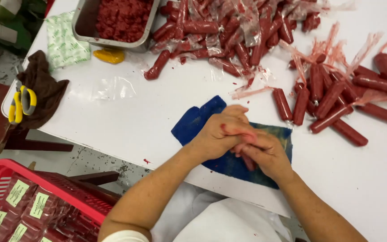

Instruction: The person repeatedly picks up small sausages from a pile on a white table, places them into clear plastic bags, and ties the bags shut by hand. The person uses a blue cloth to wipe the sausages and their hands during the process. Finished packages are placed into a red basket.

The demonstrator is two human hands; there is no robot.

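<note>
Both my hands sit together on the blue cloth [198,123], near the table [157,121] front edge. Left hand [220,132] lies over the right hand [265,152], fingers curled around the right's fingers; red smears on the knuckles. Right fingers are folded under the left. Can't tell if anything is pinched between them, too blurred.

Relative to the cloth:
- Right and above: loose cluster of red sausages [332,101] in clear casing, the closest just beside the cloth's top right corner.
- Straight above, well apart: bigger pile of sausages and torn plastic wrap [229,31].
- Upper left: steel pan [86,27] of ground red meat, a yellow lump [109,56] just at its front wall, a clear bag [113,87] flat on the table below that.
- Far left, at the table's left edge: brown rag [45,87] with yellow-handled scissors [21,105] on it, partly overhanging.
- Below left, off the table: red basket [68,192] holding labelled packs.

Open room: bare white table left of the cloth up to the bag, and lower right of the cloth. The cloth's lower edge sits at the table's front edge.
</note>
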